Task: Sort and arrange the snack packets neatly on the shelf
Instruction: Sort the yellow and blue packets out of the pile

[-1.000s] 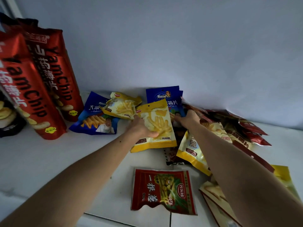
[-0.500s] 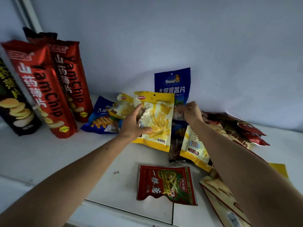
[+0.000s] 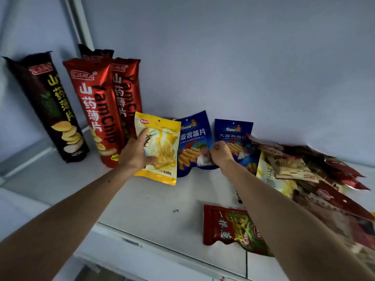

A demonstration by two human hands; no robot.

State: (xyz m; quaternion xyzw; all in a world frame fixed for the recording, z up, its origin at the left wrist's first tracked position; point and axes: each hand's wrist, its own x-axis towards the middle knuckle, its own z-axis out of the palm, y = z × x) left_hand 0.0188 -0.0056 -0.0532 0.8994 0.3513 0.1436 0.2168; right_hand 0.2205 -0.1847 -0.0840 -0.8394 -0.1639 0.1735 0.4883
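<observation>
While the left hand (image 3: 136, 154) grips the upright yellow foil fries packet (image 3: 160, 149), the right hand (image 3: 220, 154), at its three o'clock, seemingly pinches the neighbouring upright blue foil chip packet (image 3: 193, 138) on the white shelf (image 3: 162, 203).

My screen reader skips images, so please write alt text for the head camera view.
A person's left hand holds a yellow fries packet upright on a white shelf while the right hand pinches a blue chip packet beside it. Tall yam chip bags stand left; a loose packet pile lies right.
</observation>
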